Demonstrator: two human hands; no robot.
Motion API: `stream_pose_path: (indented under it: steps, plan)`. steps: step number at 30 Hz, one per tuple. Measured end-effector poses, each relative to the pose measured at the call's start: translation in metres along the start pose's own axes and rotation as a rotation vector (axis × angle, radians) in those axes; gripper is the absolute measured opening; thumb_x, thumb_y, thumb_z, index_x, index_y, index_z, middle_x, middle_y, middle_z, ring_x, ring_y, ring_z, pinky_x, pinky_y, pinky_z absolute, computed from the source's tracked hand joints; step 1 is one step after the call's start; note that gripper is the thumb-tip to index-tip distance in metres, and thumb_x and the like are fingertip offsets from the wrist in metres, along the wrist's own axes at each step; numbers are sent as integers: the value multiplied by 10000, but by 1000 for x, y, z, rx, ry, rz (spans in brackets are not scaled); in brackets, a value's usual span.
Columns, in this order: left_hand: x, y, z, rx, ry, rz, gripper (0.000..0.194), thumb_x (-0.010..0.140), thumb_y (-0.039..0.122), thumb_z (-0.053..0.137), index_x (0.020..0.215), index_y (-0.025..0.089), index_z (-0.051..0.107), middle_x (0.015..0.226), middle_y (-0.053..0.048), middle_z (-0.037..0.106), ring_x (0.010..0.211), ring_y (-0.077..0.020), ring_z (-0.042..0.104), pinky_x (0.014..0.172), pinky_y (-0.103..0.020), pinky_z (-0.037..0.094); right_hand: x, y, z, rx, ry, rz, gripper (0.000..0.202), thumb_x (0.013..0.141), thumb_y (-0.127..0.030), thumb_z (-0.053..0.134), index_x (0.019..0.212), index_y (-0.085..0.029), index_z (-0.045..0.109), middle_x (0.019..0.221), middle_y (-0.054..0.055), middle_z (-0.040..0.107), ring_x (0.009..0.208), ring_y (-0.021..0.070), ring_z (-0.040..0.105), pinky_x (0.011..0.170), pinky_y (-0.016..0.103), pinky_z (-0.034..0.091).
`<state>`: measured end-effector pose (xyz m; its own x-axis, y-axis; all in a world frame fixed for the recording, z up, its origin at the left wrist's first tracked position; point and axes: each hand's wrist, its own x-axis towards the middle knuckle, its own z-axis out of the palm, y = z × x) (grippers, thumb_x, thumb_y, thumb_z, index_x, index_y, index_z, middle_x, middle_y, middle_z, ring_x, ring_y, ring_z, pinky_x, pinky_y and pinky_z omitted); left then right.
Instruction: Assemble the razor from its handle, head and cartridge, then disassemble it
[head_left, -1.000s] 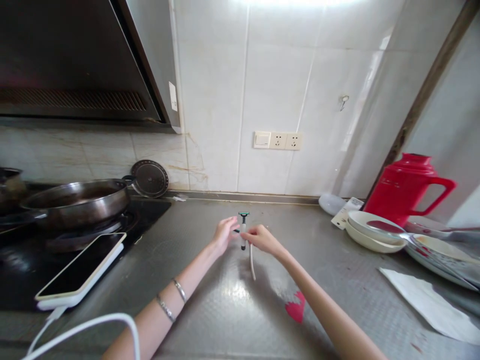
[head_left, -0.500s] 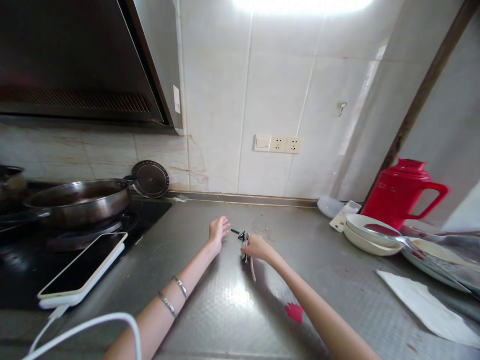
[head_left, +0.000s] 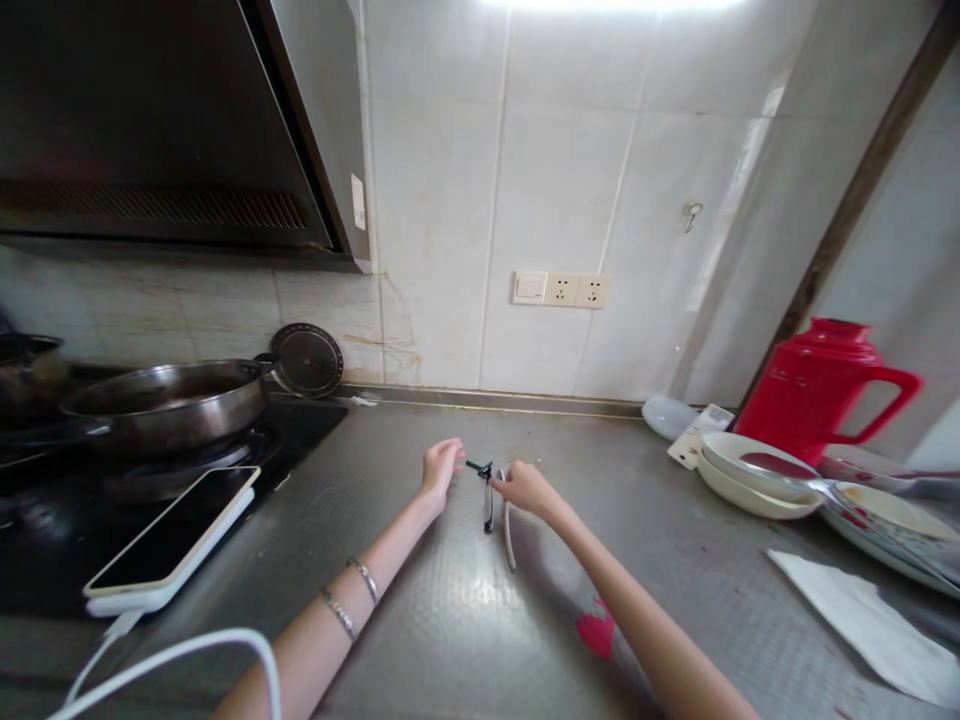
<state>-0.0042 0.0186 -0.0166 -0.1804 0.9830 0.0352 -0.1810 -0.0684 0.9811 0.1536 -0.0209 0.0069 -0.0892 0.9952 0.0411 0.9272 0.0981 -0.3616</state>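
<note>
A small dark tool with a green rod is between my hands over the metal counter. My left hand is beside the tip of the green rod, its fingers close together; whether they grip the rod is hard to tell. At the tool's right side is my right hand, its fingers closed in a pinch near the tool's upper part. A thin pale strip curves down below my right fingertips. Exactly what these fingers hold is too small to make out.
On the left, a steel pan stands on the black stove, with a phone and white cable in front. At right are a red thermos, stacked bowls and a white paper. A red patch lies beside my right forearm.
My right fingers have shifted slightly right, off the tool's body, so more of the dark tool and the pale strip shows. The whole view has moved slightly.
</note>
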Motion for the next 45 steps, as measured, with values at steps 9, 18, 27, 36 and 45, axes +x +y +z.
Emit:
stream_pose_path:
  steps: [9,18,27,36,45]
  plan:
    - [25,-7,-17,796,-201,467,248,694,47,511,848,151,675,926,-70,681,909,-179,600,876,-319,431,4,67,-17,81,246,144,456,843,-432,363,591,-162,630,598,74,624,589,150,567,495,215,287]
    - [61,-17,-24,1169,-381,584,223,700,245,629,914,229,690,1097,-71,601,1079,-240,471,941,-388,352,6,95,-3,97,299,212,453,859,-417,334,645,-169,647,626,64,629,598,138,562,503,202,287]
    - [70,-30,-24,1047,-435,629,159,697,290,642,839,306,712,1122,-66,578,1162,-276,375,978,-455,293,-1,91,-8,51,294,231,476,885,-417,307,683,-169,660,685,75,654,646,152,592,499,204,284]
    - [67,-25,-22,990,-496,686,100,722,297,624,741,250,711,1049,-77,592,1081,-244,441,951,-409,336,0,94,-5,50,315,211,497,886,-426,286,665,-175,653,655,65,636,627,141,570,504,201,279]
    - [64,-12,-25,983,-451,729,94,751,224,568,766,208,660,985,-70,616,1035,-220,479,939,-381,357,2,93,0,122,305,37,460,887,-384,323,658,-149,646,612,48,617,584,129,523,537,199,308]
